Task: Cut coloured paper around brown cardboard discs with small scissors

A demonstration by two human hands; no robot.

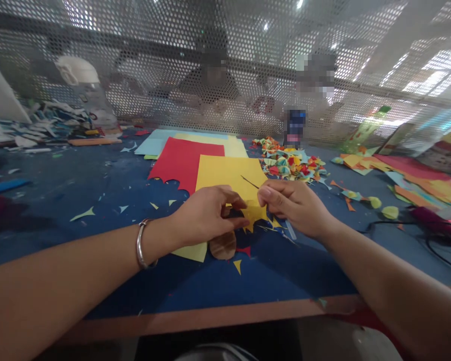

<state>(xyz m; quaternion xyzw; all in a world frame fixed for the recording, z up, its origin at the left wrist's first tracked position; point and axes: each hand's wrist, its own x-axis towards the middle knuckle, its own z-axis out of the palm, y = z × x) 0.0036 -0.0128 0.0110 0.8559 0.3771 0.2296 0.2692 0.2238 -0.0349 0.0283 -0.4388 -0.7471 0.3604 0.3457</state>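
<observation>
My right hand (295,206) is closed in a pinch on a thin, dark, needle-like tool (250,181), its tip pointing up and left over a yellow sheet (229,173). Scalloped cuts run along that sheet's near edge. My left hand (210,213) rests at the sheet's near left, fingers bent, with a gap between thumb and forefinger. Just below it lies a round brown disc (223,246), partly hidden by the hand. A red sheet (188,160) with a scalloped edge lies partly under the yellow one. Yellow scraps (238,266) are scattered close by.
Beyond the sheets is a heap of small coloured cut pieces (293,164). More coloured paper (428,175) and a dark cable (391,223) lie to the right. White scraps and a clear jar (93,100) stand back left. A perforated metal screen (165,65) borders the table, with people behind it.
</observation>
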